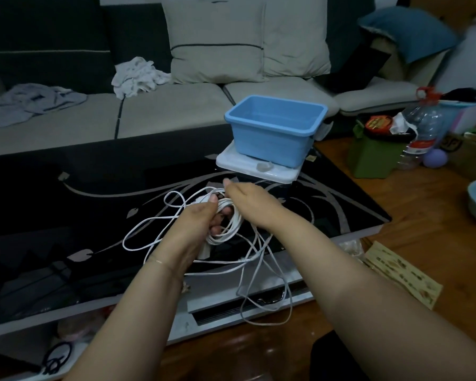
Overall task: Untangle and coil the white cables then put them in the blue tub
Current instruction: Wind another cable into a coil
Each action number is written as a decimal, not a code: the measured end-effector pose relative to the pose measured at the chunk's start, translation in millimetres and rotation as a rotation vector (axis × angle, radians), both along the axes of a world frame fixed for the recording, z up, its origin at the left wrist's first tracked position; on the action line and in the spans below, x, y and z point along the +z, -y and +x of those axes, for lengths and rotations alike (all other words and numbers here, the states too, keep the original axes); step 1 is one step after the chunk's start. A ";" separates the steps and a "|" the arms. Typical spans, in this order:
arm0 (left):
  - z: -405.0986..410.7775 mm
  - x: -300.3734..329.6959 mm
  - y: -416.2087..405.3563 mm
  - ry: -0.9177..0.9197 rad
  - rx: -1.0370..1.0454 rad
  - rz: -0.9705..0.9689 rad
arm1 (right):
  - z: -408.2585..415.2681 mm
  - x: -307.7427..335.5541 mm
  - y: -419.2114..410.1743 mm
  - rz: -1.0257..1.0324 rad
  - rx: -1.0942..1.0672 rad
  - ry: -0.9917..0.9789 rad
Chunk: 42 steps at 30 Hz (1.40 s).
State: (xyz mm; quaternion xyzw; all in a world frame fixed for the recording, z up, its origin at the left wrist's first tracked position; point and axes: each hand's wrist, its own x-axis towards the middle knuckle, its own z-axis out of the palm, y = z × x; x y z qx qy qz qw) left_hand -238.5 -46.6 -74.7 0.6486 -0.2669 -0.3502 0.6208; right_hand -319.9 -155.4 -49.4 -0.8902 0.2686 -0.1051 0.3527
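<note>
Left hand [201, 224] grips coil [227, 226] as anchor; right hand [248, 199] pinches cable, likely feeding it on. Tub [275, 127] waits empty.

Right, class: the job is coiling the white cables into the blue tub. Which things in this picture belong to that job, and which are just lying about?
Belongs to the job:
white cables, partly coiled
blue tub, nothing visible inside it
left hand, gripping the coil
right hand, at the coil's top

Just lying about:
white cloth on the sofa
grey garment
plastic bottle
purple ball
</note>
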 end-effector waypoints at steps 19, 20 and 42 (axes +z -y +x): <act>31.8 -10.9 12.9 0.135 0.218 0.086 | -13.5 -60.0 129.1 -0.198 -0.604 -0.336; 31.0 -10.2 12.7 0.128 0.221 0.077 | -15.0 -59.1 129.6 -0.147 -0.605 -0.277; 25.1 -0.6 10.0 0.011 0.252 -0.051 | 53.1 -51.5 139.5 -0.268 -0.310 -0.159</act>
